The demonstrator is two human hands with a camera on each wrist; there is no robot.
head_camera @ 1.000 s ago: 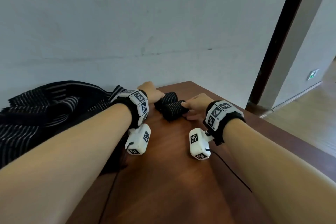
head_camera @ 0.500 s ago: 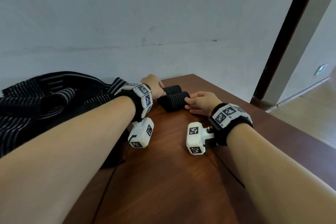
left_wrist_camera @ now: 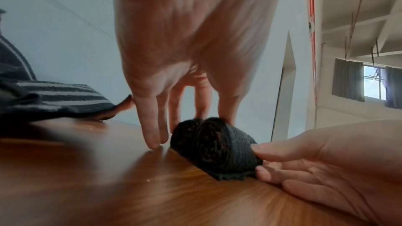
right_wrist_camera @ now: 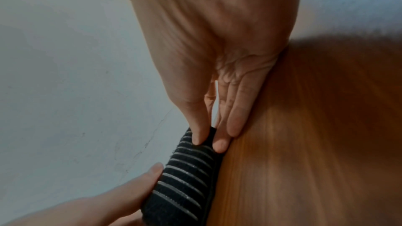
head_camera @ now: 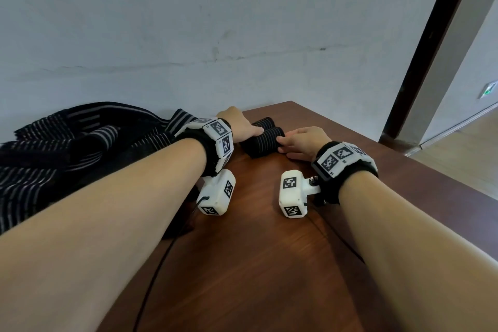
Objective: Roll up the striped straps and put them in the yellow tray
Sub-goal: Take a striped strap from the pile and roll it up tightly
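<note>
Two rolled striped straps lie side by side at the far end of the wooden table (head_camera: 242, 264). The nearer roll (head_camera: 268, 139) sits between my hands; the other roll (head_camera: 262, 123) lies just behind it. My left hand (head_camera: 244, 127) touches the near roll's left end (left_wrist_camera: 208, 143) with straight fingers (left_wrist_camera: 152, 131), two fingertips on the table. My right hand (head_camera: 297, 140) pinches the roll's right end (right_wrist_camera: 187, 169) between thumb (right_wrist_camera: 195, 133) and fingers. No yellow tray shows in any view.
A heap of loose black striped straps (head_camera: 67, 143) fills the table's left side, its edge close to my left hand (left_wrist_camera: 54, 97). A grey wall stands right behind the rolls. The table's right edge (head_camera: 431, 178) drops to the floor by a dark door frame (head_camera: 431, 48).
Both hands have stayed at the near roll. The roll has shifted slightly towards the far roll, and my right hand has turned a little at its end.
</note>
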